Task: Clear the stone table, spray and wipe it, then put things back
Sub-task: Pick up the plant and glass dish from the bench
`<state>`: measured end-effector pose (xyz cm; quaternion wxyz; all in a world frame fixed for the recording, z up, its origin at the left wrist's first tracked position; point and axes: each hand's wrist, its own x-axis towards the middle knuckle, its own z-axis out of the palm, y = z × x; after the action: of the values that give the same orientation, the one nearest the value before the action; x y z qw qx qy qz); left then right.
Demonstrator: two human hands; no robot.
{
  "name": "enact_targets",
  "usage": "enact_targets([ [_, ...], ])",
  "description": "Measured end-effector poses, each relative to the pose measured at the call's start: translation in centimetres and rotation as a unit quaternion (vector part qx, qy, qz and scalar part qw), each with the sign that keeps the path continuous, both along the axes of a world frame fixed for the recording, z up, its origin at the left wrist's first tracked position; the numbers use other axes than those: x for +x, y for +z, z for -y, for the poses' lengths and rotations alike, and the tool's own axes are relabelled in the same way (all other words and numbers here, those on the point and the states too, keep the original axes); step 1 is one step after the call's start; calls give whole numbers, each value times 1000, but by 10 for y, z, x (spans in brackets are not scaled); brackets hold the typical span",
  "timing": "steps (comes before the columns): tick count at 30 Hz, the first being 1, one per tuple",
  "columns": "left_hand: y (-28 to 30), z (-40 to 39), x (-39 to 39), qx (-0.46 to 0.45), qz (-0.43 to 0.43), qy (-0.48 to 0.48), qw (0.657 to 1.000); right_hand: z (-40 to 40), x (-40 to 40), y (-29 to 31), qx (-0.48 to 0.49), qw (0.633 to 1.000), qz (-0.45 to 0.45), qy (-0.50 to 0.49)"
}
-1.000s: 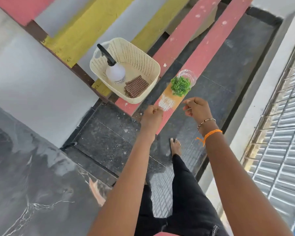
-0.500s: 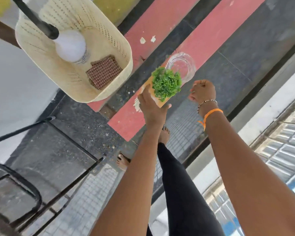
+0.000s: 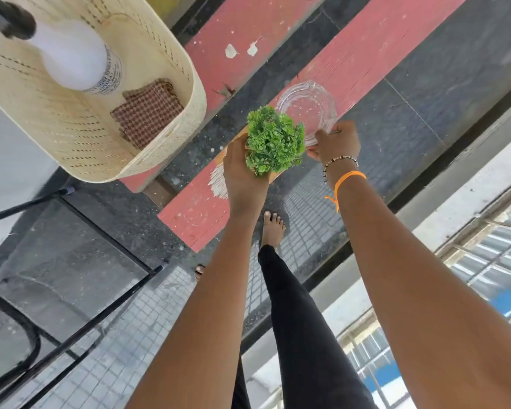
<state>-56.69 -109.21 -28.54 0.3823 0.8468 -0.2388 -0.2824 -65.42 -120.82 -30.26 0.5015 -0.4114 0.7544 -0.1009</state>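
Green plant (image 3: 273,140) hiding left fingers (image 3: 236,149)

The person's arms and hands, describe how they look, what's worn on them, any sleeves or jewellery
Both arms are bare, with no sleeves in view. The left hand wears nothing. The right hand has two things at the wrist: a beaded bracelet of dark and pale beads, and below it an orange thread band with a loose knotted end.

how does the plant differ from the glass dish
The plant is green, leafy and opaque; the glass dish is clear and looks empty. The left hand holds the plant from the side; the right hand pinches the dish's rim. Both are over the red plank.
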Motion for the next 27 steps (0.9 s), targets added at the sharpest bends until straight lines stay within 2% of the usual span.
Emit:
enact_targets([
  [6,1,1,-2,-31,-19,23,999,-4,-6,3,-33,999,4,11],
  [10,19,-13,2,-10,-9,43,999,-20,-9,27,-45,999,12,21],
  [14,65,-48,7,10,-33,98,995,-53,-5,74,-59,997,35,36],
  [17,113,-79,11,-11,-46,140,989,-78,3,114,-75,993,60,69],
  [21,169,-131,29,-49,-56,197,978,-116,31,175,-106,980,100,135],
  [27,229,-211,71,-103,-18,299,949,-174,101,241,-120,943,168,260],
])
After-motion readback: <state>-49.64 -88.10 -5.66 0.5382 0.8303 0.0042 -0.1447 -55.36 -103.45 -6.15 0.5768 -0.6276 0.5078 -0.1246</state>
